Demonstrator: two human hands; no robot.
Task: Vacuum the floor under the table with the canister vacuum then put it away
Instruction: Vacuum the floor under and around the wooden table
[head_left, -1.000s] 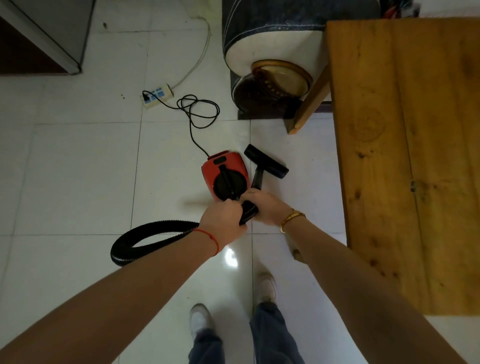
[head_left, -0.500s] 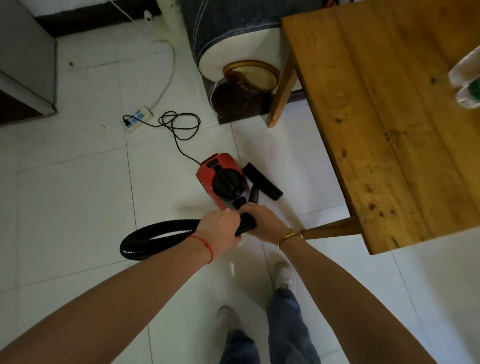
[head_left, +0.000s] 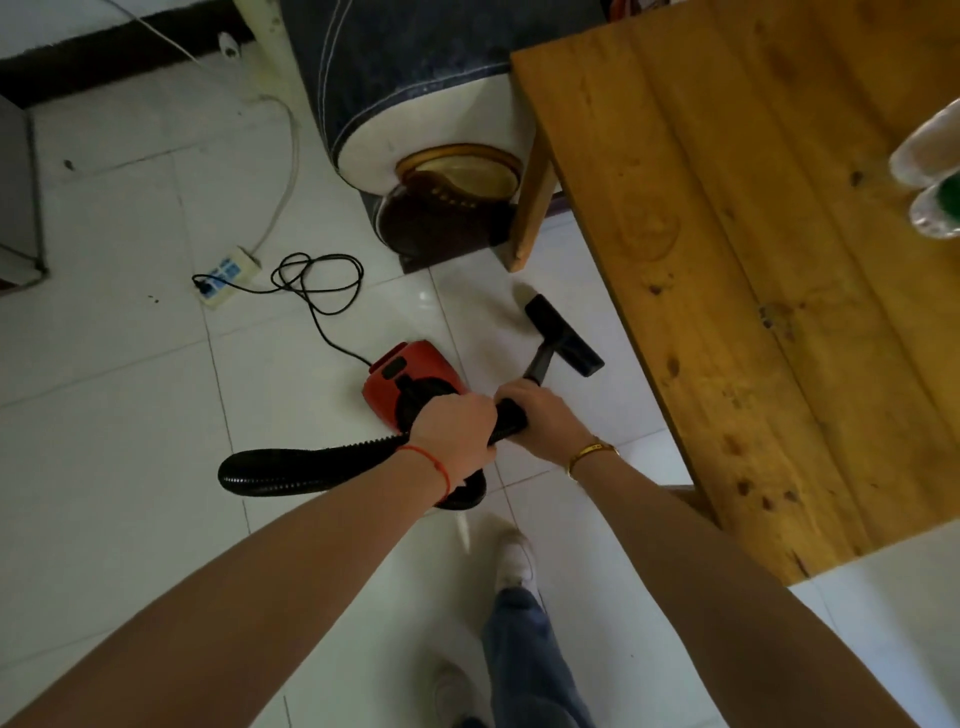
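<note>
Canister vacuum, red, sits on the white tile floor beside the wooden table, plugged into a power strip. Left hand and right hand both grip the black hose near its wand. Floor nozzle lies just short of the table's edge, so vacuuming seems about to begin; next, it likely needs pushing underneath.

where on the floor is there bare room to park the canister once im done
Open tile lies left of the red canister, below the power strip, out to the grey cabinet. Crowded: the cord, the nozzle by the table edge, the hose loop by your feet.
</note>
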